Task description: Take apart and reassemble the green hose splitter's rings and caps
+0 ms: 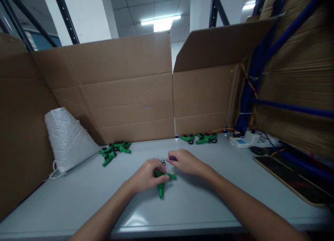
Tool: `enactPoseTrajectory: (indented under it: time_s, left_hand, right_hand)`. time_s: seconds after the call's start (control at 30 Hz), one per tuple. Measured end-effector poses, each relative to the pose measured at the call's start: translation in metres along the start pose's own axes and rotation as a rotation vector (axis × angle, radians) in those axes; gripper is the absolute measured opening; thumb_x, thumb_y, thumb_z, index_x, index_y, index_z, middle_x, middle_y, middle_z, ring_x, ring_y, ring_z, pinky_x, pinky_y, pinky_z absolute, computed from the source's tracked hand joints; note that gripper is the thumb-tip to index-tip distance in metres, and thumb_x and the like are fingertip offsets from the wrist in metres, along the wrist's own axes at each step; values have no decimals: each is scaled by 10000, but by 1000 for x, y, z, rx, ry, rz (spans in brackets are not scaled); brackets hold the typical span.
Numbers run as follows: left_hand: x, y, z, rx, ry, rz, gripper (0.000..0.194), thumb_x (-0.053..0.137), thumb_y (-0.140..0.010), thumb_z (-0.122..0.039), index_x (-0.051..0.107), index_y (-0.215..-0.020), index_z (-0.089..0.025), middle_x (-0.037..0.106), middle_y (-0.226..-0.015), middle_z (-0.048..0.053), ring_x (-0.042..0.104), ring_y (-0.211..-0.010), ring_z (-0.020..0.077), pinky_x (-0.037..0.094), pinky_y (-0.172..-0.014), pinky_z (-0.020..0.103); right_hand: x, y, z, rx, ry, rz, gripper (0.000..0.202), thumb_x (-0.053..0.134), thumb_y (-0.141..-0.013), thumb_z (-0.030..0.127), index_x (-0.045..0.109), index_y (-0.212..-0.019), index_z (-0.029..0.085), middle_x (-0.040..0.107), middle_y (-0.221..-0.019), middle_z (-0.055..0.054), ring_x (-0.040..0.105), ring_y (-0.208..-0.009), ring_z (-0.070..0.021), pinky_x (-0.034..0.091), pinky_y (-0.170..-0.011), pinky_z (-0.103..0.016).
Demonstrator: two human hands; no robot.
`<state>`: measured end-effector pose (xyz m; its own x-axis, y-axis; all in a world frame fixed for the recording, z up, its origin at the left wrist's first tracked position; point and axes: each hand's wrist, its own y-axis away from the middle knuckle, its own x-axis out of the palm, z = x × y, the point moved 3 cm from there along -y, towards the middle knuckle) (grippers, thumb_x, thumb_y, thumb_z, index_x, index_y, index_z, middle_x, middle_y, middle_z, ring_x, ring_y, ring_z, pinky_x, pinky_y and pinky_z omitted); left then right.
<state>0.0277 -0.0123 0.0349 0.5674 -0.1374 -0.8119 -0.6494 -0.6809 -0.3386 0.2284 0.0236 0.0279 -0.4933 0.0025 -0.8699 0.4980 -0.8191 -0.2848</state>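
Near the middle of the white table, my left hand [150, 175] is closed around a green plastic part [161, 189], its thumb across the top and two green ends sticking out. Just to the right, my right hand [185, 161] is closed on a small dark purple item [172, 158], which shows at the curled fingers. Small black rings [163, 162] lie between the two hands, behind the green part. The hands are close together but apart.
Green parts with black pieces [114, 150] lie at the back left, beside a white wrapped bag [69, 140]. More green parts with black wheels [206, 138] sit at the back right. A power strip [241, 142] and a phone-like dark panel [289, 178] are at right. Cardboard walls [125, 94] enclose the table [208, 206].
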Motion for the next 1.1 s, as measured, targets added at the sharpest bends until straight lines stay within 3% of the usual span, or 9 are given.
enactPoseTrajectory:
  time_s: [0.1,0.2,0.43,0.57,0.73,0.9,1.0,1.1]
  left_hand:
    - [2,1,-7,6,-11,33,256,779,-869,-475,739,-959,-239,721,-912,59,674,-879,246,501,-811,360]
    - [2,1,-10,18,-31,59,216,749,-899,-433,747,-1011,-249,731,-954,62,674,-944,262,498,-868,385]
    - [8,3,-14,63,-56,102,226,806,-840,-417,772,-994,-256,715,-914,58,641,-984,283,493,-899,394]
    - [10,3,-7,18,46,61,228,725,-924,-425,766,-1043,-235,716,-973,76,627,-1017,273,486,-918,384]
    - [7,-4,15,-199,497,-57,423,629,-994,-537,719,-1126,-145,712,-961,82,637,-863,192,493,-783,288]
    - [-1,-8,27,-331,1055,-223,415,698,-961,-506,702,-1145,-134,698,-1171,145,671,-1013,240,562,-805,300]
    - [-3,-7,31,-395,1214,-262,352,702,-965,-437,679,-1176,-156,673,-1259,152,692,-1053,270,617,-767,342]
    - [-3,-6,40,-471,1246,-325,299,645,-999,-400,641,-1174,-157,697,-1218,156,742,-957,262,624,-674,327]
  right_hand:
    - [-4,-3,-9,88,59,-130,285,539,-1051,363,714,-883,213,743,-795,-54,638,-737,-193,327,-668,-273]
    - [-3,-3,-14,175,100,-209,270,513,-1065,385,698,-959,219,751,-832,-65,673,-797,-217,338,-688,-280]
    - [9,-2,-7,232,146,-217,254,498,-1074,391,686,-1027,226,783,-933,-79,714,-861,-240,336,-678,-296]
    - [11,-3,-6,232,149,-236,241,508,-1072,383,675,-998,225,788,-926,-80,715,-833,-230,326,-663,-292]
    - [7,-3,-6,193,88,-311,194,524,-1063,335,655,-980,218,778,-877,-58,711,-789,-217,337,-663,-283]
    - [3,0,0,49,-41,-340,182,510,-1068,348,638,-1031,225,762,-859,-28,692,-735,-191,371,-678,-270]
    - [6,1,4,-6,-56,-320,160,517,-1063,340,635,-1062,232,767,-911,-29,701,-780,-192,382,-697,-269]
    - [7,1,6,2,-31,-295,147,523,-1062,334,630,-1062,234,772,-944,-30,709,-818,-197,384,-716,-270]
